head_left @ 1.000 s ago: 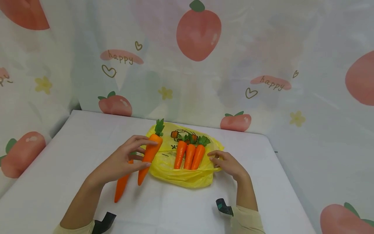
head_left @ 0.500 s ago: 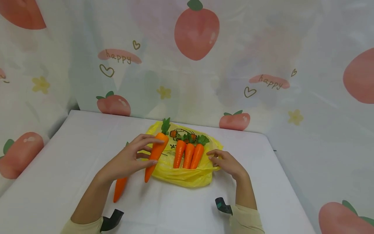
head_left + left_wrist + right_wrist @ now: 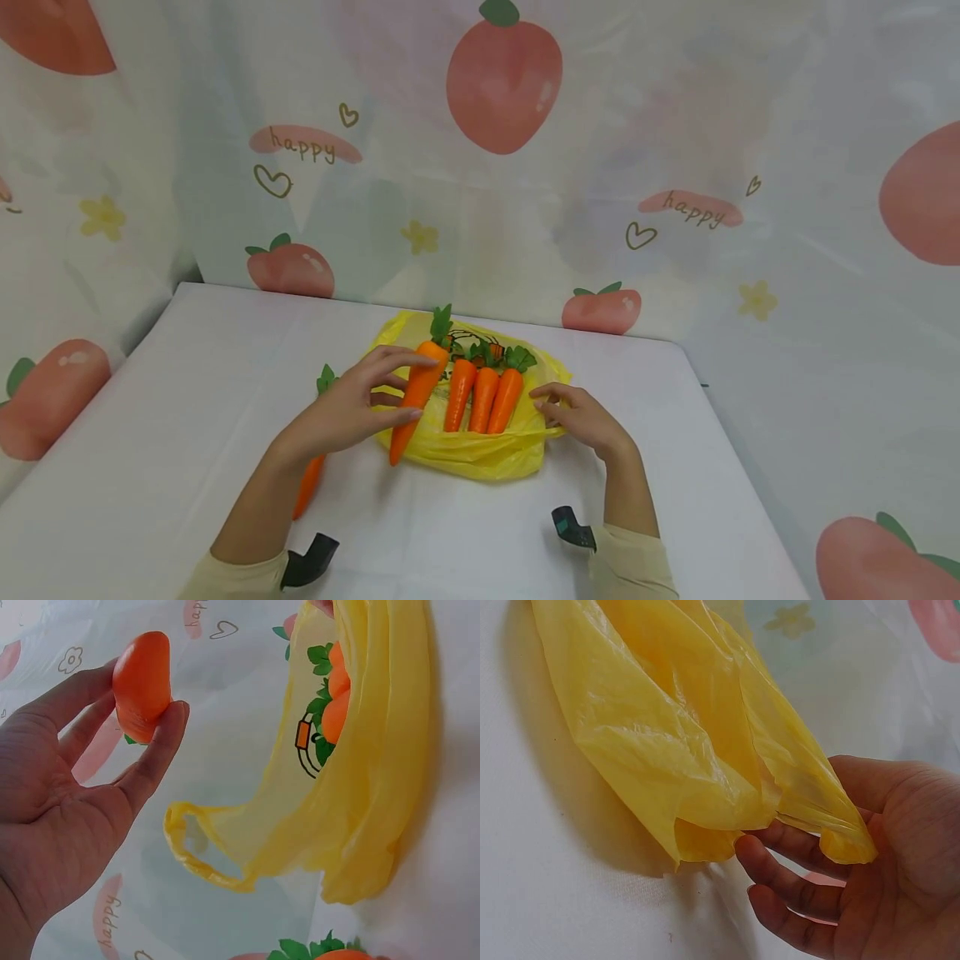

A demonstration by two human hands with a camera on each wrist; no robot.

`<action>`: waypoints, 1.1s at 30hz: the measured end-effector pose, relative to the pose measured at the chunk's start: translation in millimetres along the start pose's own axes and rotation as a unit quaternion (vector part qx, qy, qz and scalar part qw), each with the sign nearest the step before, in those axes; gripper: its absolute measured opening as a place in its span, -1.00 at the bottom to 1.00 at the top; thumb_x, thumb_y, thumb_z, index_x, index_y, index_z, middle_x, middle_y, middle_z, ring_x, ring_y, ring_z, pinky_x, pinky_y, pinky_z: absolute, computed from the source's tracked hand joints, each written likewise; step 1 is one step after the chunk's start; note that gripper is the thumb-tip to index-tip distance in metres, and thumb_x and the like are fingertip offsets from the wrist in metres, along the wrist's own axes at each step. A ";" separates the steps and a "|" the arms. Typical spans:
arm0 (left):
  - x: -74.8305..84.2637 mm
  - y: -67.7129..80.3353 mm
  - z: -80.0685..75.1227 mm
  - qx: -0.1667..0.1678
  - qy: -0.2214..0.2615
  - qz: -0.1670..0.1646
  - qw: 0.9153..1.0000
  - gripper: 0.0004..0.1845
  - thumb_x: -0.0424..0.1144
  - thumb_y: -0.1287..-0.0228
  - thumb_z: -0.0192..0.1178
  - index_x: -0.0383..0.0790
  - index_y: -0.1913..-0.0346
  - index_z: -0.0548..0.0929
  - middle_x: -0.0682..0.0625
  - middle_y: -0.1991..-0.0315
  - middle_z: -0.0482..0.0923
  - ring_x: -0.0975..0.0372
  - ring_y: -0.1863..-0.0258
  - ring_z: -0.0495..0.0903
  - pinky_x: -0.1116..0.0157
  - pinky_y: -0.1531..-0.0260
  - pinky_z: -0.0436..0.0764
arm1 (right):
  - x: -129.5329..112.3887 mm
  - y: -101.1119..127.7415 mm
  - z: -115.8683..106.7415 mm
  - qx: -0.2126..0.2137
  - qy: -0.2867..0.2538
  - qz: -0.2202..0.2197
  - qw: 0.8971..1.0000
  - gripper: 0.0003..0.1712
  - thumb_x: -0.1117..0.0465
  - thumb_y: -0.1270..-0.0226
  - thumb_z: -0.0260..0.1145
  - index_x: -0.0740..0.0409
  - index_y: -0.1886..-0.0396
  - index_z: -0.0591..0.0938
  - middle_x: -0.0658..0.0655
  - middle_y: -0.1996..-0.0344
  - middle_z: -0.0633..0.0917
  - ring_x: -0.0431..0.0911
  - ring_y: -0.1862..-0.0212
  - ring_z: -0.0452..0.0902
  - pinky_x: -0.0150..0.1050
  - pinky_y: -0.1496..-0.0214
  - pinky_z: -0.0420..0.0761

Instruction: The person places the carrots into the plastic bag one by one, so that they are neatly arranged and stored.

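My left hand (image 3: 416, 387) pinches an orange toy carrot (image 3: 401, 437) between thumb and fingers, leaf end pointing away, over the left side of a yellow plastic bag (image 3: 472, 454). Three more carrots (image 3: 483, 398) lie side by side on the bag. My right hand (image 3: 542, 402) grips the bag's right edge. In the left wrist view, the left hand (image 3: 146, 697) holds the carrot (image 3: 142, 664) beside the bag (image 3: 375, 787). The right wrist view shows the right hand (image 3: 802, 817) pinching a fold of the bag (image 3: 667, 750).
Another carrot (image 3: 306, 493) lies on the white table (image 3: 150, 433) under my left forearm. A printed curtain (image 3: 675, 167) closes off the back and both sides. The table's right edge (image 3: 731, 442) runs near the right hand.
My left hand has carried the carrot to the right, from beside the bag to over its left side. The right hand has stayed on the bag's edge.
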State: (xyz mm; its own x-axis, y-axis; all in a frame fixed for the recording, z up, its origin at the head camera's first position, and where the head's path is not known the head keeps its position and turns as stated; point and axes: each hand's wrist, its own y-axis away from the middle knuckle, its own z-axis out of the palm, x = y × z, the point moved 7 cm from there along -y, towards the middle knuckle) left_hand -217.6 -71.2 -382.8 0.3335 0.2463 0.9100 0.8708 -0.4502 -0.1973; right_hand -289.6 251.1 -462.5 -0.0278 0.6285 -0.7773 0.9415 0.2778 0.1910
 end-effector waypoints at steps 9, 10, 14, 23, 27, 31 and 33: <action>-9.4 -9.9 5.7 -0.006 0.011 -0.011 1.000 -0.41 -0.28 -0.33 0.44 0.18 -0.36 0.55 0.10 -0.34 0.35 0.03 -0.16 0.55 0.14 -0.15 0.60 | 0.6 -0.1 -0.7 0.001 -0.001 -0.003 1.000 -0.62 0.12 -0.59 0.21 0.21 -0.23 0.65 0.16 -0.01 0.64 0.02 0.12 0.59 -0.03 -0.10 0.60; -10.7 -10.8 6.2 -0.006 0.013 -0.013 1.000 -0.42 -0.28 -0.33 0.44 0.17 -0.36 0.55 0.09 -0.34 0.35 0.03 -0.15 0.55 0.15 -0.14 0.60 | 0.4 -0.1 -0.6 0.001 -0.001 -0.004 1.000 -0.62 0.12 -0.59 0.21 0.21 -0.23 0.65 0.16 -0.01 0.64 0.02 0.12 0.59 -0.03 -0.10 0.60; -14.7 -14.1 8.1 -0.005 0.020 -0.016 1.000 -0.41 -0.31 -0.33 0.44 0.11 -0.37 0.55 0.04 -0.35 0.34 0.01 -0.15 0.55 0.17 -0.11 0.62 | 0.0 0.0 -0.8 0.001 0.000 -0.005 1.000 -0.63 0.13 -0.60 0.21 0.21 -0.23 0.65 0.16 -0.01 0.64 0.03 0.12 0.59 -0.03 -0.09 0.60; -22.4 -18.7 11.0 0.000 0.018 -0.027 0.999 -0.43 -0.30 -0.34 0.43 0.10 -0.37 0.56 0.04 -0.36 0.34 0.00 -0.14 0.56 0.13 -0.11 0.63 | 0.3 0.8 -1.5 0.001 -0.006 -0.004 1.000 -0.63 0.14 -0.59 0.21 0.22 -0.22 0.65 0.16 0.01 0.64 0.04 0.11 0.58 -0.07 -0.06 0.60; -26.0 -20.9 11.5 0.004 0.015 -0.038 0.999 -0.44 -0.29 -0.36 0.42 0.09 -0.37 0.56 0.00 -0.38 0.33 -0.01 -0.14 0.56 0.09 -0.12 0.62 | 0.9 0.7 -1.8 0.002 -0.008 -0.004 1.000 -0.63 0.15 -0.59 0.21 0.22 -0.22 0.65 0.16 0.01 0.64 0.04 0.12 0.58 -0.08 -0.05 0.60; -32.0 -23.5 11.7 0.009 0.013 -0.053 0.998 -0.44 -0.27 -0.35 0.42 0.12 -0.37 0.56 0.00 -0.40 0.32 -0.01 -0.15 0.56 0.08 -0.12 0.62 | 2.2 0.3 -2.1 0.002 -0.008 0.000 1.000 -0.63 0.13 -0.59 0.21 0.21 -0.22 0.65 0.15 0.03 0.65 0.04 0.12 0.59 -0.06 -0.06 0.59; -34.7 -24.3 12.1 0.010 0.013 -0.059 0.998 -0.43 -0.27 -0.35 0.43 0.13 -0.37 0.56 0.00 -0.41 0.31 -0.01 -0.15 0.55 0.07 -0.12 0.62 | 3.1 0.1 -2.2 0.002 -0.008 0.003 1.000 -0.63 0.13 -0.59 0.21 0.20 -0.23 0.65 0.15 0.04 0.65 0.04 0.11 0.59 -0.05 -0.06 0.58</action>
State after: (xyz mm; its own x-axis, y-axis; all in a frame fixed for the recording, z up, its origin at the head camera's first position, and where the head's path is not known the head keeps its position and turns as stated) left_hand -245.9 -58.4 -414.0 0.2186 0.2735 0.9367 0.9103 -0.4030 -0.0948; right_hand -290.3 254.7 -463.6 -0.0157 0.6181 -0.7859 0.9429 0.2707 0.1940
